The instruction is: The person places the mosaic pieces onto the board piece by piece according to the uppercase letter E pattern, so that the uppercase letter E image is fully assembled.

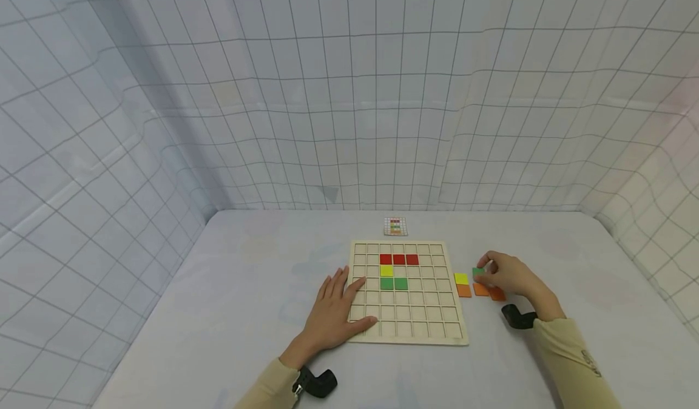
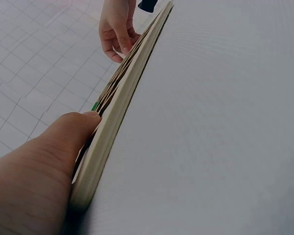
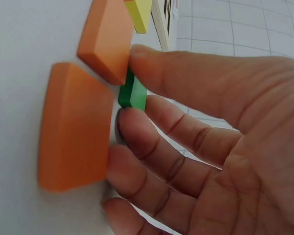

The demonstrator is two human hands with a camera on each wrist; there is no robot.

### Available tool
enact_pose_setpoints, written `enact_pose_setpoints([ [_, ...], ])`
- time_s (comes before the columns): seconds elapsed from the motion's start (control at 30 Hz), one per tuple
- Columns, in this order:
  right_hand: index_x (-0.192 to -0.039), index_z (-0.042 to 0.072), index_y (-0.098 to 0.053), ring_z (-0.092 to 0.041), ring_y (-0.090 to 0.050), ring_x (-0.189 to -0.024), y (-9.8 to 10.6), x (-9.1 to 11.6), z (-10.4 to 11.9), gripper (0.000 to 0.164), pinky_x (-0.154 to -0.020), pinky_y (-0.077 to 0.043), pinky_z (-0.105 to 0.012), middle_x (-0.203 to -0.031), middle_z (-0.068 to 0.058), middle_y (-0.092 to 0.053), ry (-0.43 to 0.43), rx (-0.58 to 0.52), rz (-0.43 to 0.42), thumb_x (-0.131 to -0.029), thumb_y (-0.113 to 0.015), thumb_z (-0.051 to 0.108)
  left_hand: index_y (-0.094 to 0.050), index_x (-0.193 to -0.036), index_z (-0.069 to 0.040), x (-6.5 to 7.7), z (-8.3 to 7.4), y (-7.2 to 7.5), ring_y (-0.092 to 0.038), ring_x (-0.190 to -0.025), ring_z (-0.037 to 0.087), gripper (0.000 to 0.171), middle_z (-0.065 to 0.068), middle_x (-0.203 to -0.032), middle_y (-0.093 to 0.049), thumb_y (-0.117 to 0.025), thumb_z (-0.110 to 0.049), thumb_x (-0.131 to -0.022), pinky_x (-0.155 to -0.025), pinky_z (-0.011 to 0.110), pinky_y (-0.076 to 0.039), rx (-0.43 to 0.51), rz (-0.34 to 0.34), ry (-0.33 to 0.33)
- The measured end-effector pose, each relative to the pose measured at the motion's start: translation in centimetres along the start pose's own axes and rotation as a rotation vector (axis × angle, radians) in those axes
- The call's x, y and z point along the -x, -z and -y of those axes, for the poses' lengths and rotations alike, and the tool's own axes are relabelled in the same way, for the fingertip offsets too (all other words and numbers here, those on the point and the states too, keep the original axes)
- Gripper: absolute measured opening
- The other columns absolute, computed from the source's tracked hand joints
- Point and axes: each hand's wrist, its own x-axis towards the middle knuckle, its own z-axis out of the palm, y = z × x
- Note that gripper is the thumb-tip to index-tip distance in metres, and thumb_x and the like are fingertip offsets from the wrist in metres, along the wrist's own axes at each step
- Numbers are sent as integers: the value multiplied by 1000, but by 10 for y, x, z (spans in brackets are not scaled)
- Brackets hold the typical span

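A pale wooden grid board [image 1: 412,330] lies on the table, with three red tiles [image 1: 399,259], one yellow tile [image 1: 386,270] and two green tiles [image 1: 394,283] in its cells. My left hand [image 1: 332,318] rests spread over the board's left edge; its thumb [image 2: 71,129] lies on the near left corner area. Right of the board, my right hand [image 1: 510,273] pinches a loose green tile [image 3: 134,92] between thumb and fingers. Orange tiles [image 3: 78,132] lie just beside and under those fingers. Another loose yellow tile [image 1: 461,278] sits nearer the board.
A small card [image 1: 395,226] printed with a coloured grid pattern lies beyond the board's far edge. White grid-lined curtains [image 1: 349,105] enclose the white table [image 1: 246,287] at the back and sides. Black wrist mounts [image 1: 319,383] stick out from both wrists.
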Motion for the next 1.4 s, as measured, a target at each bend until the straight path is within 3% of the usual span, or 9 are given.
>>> enact_pose_setpoints([
  [0.4,-92,2,-55,-21,-54,-73,-2,-3,3,25,-57,-44,-34,-90,-9,-57,65,24,-64,-81,-74,15,-37,-147,-17,0,0,1,-12,-141,32,81,20,-152,-21,-49,-69,-85,-112,46,-7,-6,-4,0],
  [0.63,-88,5,-56,-19,-54,-66,-5,-5,6,16,-55,-44,-32,-82,-6,-57,58,-10,-133,-82,-71,9,-36,-147,-18,0,0,-1,-12,-142,32,81,20,-153,-20,-50,-68,-85,-112,45,-7,1,-3,-3],
  [0.87,-88,5,-59,-16,-49,-66,-16,-5,24,12,-57,-42,-30,-76,-1,-55,182,-54,-241,-84,-71,8,-37,-147,-17,0,0,-1,-12,-141,32,81,20,-153,-20,-50,-68,-85,-112,45,-7,-4,-2,-2],
  [1.2,-90,7,-65,-13,-58,-66,-50,-10,53,10,-57,-47,-25,-75,2,-60,296,-219,-165,-83,-71,4,-37,-147,-17,-1,0,-2,-12,-142,32,81,20,-153,-20,-50,-67,-85,-112,45,-6,-2,-4,-8],
  [1.4,-91,8,-68,-13,-58,-73,-61,-8,68,8,-65,-49,-26,-83,3,-63,315,-223,-106,-85,-69,3,-38,-146,-15,-1,0,0,-14,-141,33,81,22,-152,-21,-49,-68,-86,-112,48,-9,5,-17,-21],
])
